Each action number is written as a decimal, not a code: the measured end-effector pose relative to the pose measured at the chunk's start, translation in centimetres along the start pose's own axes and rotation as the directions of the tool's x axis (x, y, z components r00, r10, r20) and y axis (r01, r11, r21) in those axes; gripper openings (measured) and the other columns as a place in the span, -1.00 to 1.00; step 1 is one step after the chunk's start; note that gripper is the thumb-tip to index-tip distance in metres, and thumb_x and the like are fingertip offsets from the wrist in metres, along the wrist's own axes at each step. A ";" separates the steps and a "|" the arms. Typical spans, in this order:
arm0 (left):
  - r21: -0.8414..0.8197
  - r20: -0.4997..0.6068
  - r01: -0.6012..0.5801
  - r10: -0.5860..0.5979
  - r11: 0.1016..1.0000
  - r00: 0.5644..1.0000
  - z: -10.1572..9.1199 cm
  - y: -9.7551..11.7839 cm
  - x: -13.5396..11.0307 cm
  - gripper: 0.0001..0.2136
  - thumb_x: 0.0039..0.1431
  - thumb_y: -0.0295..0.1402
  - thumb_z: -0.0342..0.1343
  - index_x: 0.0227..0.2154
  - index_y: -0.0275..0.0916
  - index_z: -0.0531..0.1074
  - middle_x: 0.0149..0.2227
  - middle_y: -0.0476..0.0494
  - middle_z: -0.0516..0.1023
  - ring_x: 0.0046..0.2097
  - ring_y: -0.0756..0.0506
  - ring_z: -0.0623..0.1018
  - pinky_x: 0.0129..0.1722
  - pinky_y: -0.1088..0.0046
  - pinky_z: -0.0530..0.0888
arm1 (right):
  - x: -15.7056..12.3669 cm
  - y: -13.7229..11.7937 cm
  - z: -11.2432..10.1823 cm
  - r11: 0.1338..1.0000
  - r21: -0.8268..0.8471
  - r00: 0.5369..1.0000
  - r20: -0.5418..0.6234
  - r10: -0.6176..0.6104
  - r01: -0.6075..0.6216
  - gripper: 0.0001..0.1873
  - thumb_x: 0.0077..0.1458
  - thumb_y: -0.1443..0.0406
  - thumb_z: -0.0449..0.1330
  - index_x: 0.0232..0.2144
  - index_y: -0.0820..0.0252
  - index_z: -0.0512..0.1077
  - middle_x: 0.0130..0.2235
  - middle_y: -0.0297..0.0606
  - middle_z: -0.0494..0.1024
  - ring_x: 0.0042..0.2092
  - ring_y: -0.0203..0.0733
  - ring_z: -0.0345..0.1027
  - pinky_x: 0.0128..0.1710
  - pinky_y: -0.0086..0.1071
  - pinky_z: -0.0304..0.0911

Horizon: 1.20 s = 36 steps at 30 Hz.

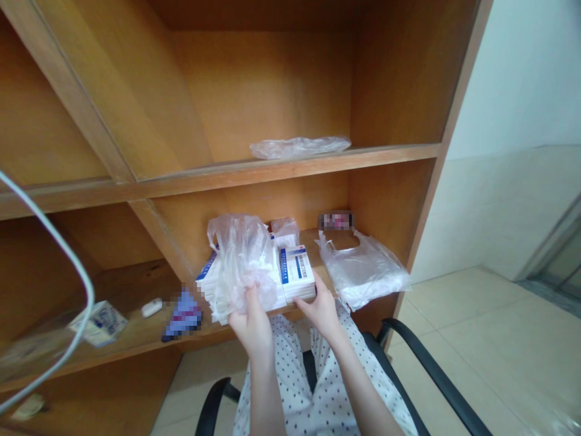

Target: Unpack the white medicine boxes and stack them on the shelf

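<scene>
The left hand (250, 318) pinches a crumpled, translucent plastic bag (242, 260) – likely to keep it gathered; the right hand (320, 304) grips a flat white-and-blue cardboard box stack (297, 272) – seemingly keeping it squared – at the brown wooden shelf's (313, 243) front edge.

Near the front edge of the smooth wooden shelf (311, 238), flat-faced boxes (297, 266), probably of coated card, are beside thin, crinkled, shiny plastic bags (370, 269).

Blue-white boxes (297, 272), dotted white trousers (324, 396)
</scene>
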<state>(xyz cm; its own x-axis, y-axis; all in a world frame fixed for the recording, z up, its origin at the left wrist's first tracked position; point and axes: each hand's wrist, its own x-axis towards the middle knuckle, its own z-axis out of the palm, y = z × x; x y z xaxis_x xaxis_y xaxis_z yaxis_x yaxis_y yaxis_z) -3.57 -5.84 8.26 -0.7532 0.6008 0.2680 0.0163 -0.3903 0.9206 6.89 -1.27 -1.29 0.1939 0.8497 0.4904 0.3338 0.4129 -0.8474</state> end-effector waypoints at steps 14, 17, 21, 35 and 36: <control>-0.013 0.261 -0.120 0.119 0.993 0.958 -0.6 1.4 -0.6 -0.68 -0.03 -0.29 0.23 -0.19 -0.33 0.52 -0.14 -0.23 0.57 -0.05 -0.17 0.53 0.04 0.28 0.42 | 0.3 -7.4 -4.3 0.950 0.308 0.996 -0.087 -0.023 0.049 -0.74 0.12 0.21 0.09 -0.17 0.14 0.46 -0.15 -0.21 0.51 -0.11 -0.15 0.37 -0.06 -0.23 0.25; 0.003 0.340 -0.074 0.069 0.997 0.938 -0.6 2.0 -1.0 -0.68 -0.04 -0.30 0.23 -0.20 -0.34 0.53 -0.16 -0.25 0.58 -0.06 -0.19 0.54 0.00 0.27 0.45 | 0.1 -9.1 -4.8 0.886 0.462 0.998 0.053 0.017 -0.040 -0.79 0.08 0.16 0.16 -0.35 0.17 0.47 -0.32 -0.28 0.52 -0.26 -0.22 0.37 -0.19 -0.34 0.25; 0.046 0.466 0.023 -0.042 0.999 0.884 -0.5 2.6 -1.5 -0.66 -0.08 -0.32 0.25 -0.19 -0.34 0.52 -0.16 -0.25 0.58 -0.08 -0.19 0.55 -0.03 0.28 0.47 | -0.1 -9.8 -5.0 0.811 0.569 0.988 0.133 0.072 -0.136 -0.71 0.08 0.10 0.14 -0.47 0.20 0.41 -0.45 -0.37 0.41 -0.38 -0.32 0.27 -0.34 -0.46 0.19; -0.094 0.455 0.134 -0.077 0.987 0.887 -0.9 1.2 -0.8 -0.75 -0.08 -0.33 0.28 -0.28 -0.27 0.51 -0.30 -0.08 0.58 -0.27 -0.01 0.54 -0.27 0.54 0.47 | 0.1 -9.6 -6.6 0.631 0.739 0.972 0.193 0.136 -0.235 -0.81 0.06 0.20 0.23 -0.28 0.13 0.36 -0.47 -0.41 0.38 -0.46 -0.39 0.25 -0.41 -0.48 0.20; -0.111 0.436 0.152 -0.089 0.982 0.896 -0.8 1.2 -0.8 -0.75 -0.08 -0.33 0.28 -0.28 -0.26 0.51 -0.30 -0.08 0.58 -0.27 -0.01 0.54 -0.27 0.54 0.47 | 0.1 -9.7 -6.8 0.646 0.731 0.974 0.198 0.110 -0.221 -0.78 0.06 0.20 0.22 -0.23 0.10 0.36 -0.44 -0.40 0.38 -0.45 -0.38 0.27 -0.39 -0.46 0.24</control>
<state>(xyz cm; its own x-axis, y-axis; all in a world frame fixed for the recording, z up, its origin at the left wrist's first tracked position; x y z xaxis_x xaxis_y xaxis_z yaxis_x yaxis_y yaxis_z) -3.49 -7.39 8.88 -0.3896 0.8768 0.2818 -0.1710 -0.3696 0.9133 9.96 -7.43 8.34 0.0428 0.9378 0.3444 -0.5013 0.3184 -0.8046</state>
